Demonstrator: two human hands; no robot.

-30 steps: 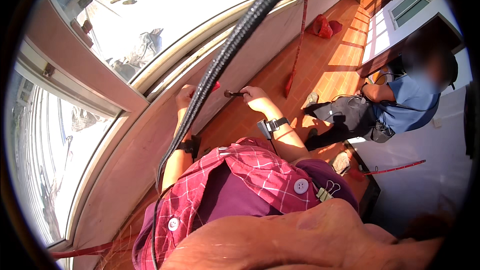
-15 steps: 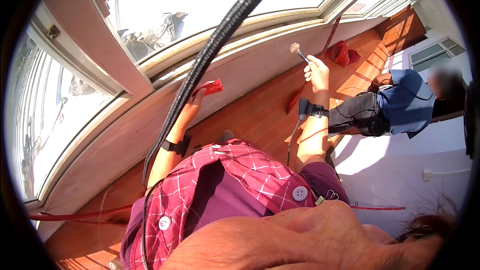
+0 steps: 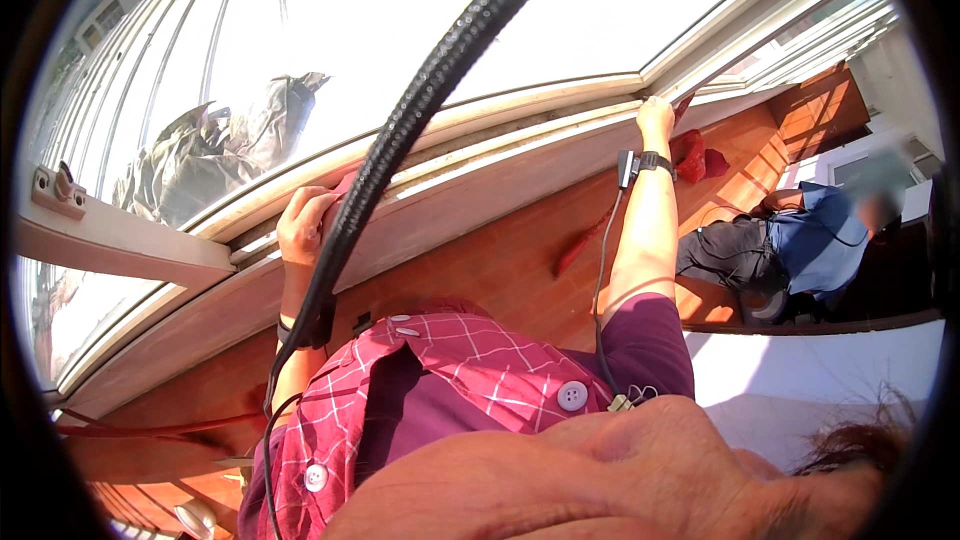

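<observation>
My left hand (image 3: 303,225) is closed at the window sill on the left, its fingers around a flat red piece (image 3: 345,183) that shows only a pinkish edge beside the black braided cable. Farther along the same sill, my right hand (image 3: 655,120) is a closed fist at the dirty window track (image 3: 520,130). The small brush seen in it earlier is now hidden by the fist and the frame. Both arms reach forward, with a black band on each wrist.
A black braided cable (image 3: 420,90) crosses the view in front of the window. Outside lies a crumpled grey sheet (image 3: 230,145). On the right, a person in a blue shirt (image 3: 815,240) is near a wall. Red items (image 3: 690,155) lie on the wooden floor (image 3: 470,260).
My right hand has moved forward from above the floor to the window track with the brush. My left hand has shifted left and up to the sill with the red piece.
</observation>
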